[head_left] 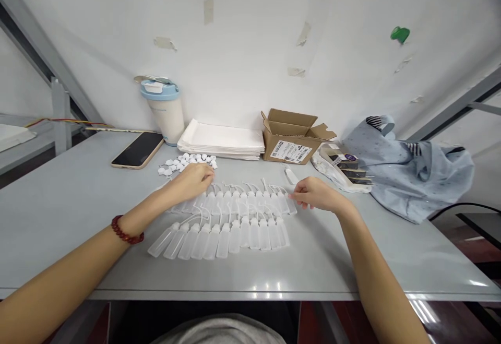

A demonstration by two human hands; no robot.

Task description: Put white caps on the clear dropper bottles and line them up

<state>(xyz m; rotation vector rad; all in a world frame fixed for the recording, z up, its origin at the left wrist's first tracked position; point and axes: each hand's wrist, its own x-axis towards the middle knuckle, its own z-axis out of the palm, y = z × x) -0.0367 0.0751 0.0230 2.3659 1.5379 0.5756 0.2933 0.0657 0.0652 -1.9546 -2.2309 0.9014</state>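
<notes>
Nearest us, one row of flat, cloudy plastic bottles [212, 243] looks neatly set out, tops and thin strings [220, 214] on. The row behind [235, 203] looks lined up too. Our left hand [191, 179] curls over its left part, our right hand [316, 193] by its right end; we can't tell if they grip. Beyond, bumpy white pieces [188, 162] seem left, loose.

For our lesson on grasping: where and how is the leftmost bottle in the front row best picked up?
Probably pinch the bottle mid-body, coming from the front left: its slim body lies slanted beside bare tabletop, with another bottle close on the right.
</notes>
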